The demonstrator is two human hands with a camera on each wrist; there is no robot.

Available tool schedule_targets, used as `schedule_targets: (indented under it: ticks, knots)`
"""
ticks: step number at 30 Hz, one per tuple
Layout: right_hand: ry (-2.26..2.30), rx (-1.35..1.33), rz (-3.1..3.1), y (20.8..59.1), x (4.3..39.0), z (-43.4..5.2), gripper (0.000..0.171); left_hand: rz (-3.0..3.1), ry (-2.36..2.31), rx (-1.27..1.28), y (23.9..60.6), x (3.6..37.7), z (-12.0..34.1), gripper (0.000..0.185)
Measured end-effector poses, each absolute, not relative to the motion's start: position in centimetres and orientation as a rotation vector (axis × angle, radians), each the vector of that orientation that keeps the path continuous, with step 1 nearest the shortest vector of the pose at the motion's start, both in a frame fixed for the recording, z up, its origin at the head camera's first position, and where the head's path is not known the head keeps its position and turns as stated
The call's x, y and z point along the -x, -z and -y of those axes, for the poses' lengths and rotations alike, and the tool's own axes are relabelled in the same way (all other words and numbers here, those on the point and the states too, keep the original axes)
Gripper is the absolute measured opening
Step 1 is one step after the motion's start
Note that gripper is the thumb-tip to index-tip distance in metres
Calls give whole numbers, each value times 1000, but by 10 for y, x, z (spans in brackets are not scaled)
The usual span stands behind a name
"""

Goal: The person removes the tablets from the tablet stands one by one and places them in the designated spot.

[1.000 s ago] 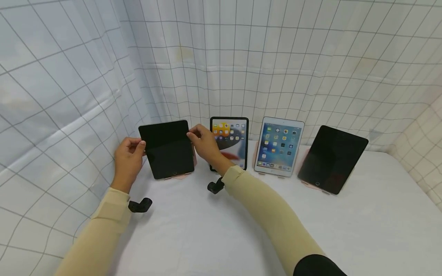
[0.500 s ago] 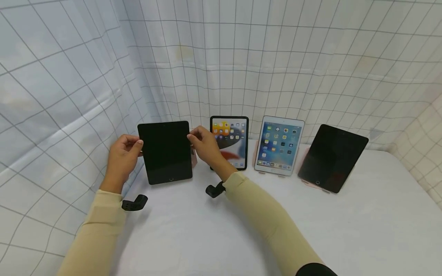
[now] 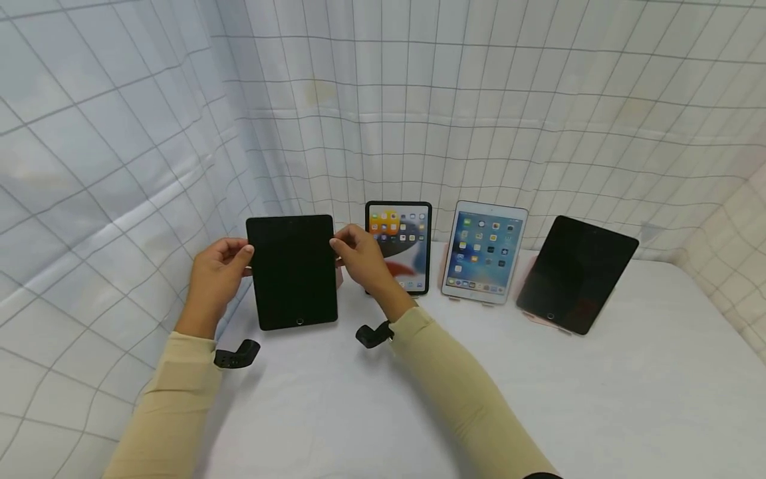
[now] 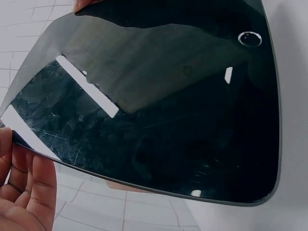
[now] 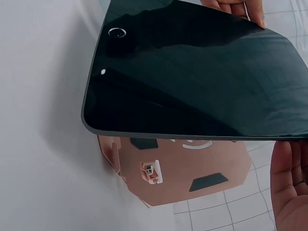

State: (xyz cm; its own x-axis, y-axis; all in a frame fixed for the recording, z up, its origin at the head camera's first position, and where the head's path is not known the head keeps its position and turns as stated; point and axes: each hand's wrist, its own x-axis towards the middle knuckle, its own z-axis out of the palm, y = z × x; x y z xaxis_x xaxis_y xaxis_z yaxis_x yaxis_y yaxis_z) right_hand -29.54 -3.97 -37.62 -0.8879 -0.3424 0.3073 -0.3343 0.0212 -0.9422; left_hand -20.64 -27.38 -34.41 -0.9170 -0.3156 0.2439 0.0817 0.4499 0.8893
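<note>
A dark-screened tablet (image 3: pixel 293 273) with a round home button is held up at the left of the table in the head view. My left hand (image 3: pixel 218 273) pinches its left edge, thumb on the front. On the opposite edge my right hand (image 3: pixel 362 256) pinches it the same way. Behind the tablet stands a pink tablet stand (image 5: pixel 183 168) with dark pads, seen in the right wrist view. The tablet is apart from the stand's lower part there. In the left wrist view the glossy screen (image 4: pixel 159 134) reflects bright strips.
To the right, a black-framed tablet (image 3: pixel 413 259) and a white tablet (image 3: pixel 486 253) show lit home screens. Farther right leans another dark tablet (image 3: pixel 577 276) on a stand. A white grid-patterned curtain (image 3: pixel 395 100) encloses the white table (image 3: pixel 335 412) at the back and sides.
The dark tablet has come off its stand, moved towards me and straightened from its slant. Both hands moved with it and kept their grip on its edges.
</note>
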Motion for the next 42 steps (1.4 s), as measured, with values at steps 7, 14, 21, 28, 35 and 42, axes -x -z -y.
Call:
schedule_targets:
  ticks: [7, 14, 21, 28, 35, 42]
  knots:
    - [2076, 649, -2228, 380, 289, 39, 10, 2376, 1456, -198, 345, 205, 274, 40]
    - [2110, 571, -2195, 391, 278, 38, 10, 2468, 1462, -168, 348, 196, 275, 40]
    - [2123, 523, -2164, 396, 270, 39, 9, 2433, 1473, -190, 359, 192, 272, 40]
    - [2132, 489, -2136, 396, 262, 40, 8, 2441, 1473, -225, 361, 186, 274, 39]
    - [2144, 449, -2130, 400, 254, 40, 9, 2474, 1496, -190, 360, 182, 274, 39]
    - [2143, 404, -2116, 401, 245, 38, 9, 2537, 1515, -192, 361, 178, 275, 40]
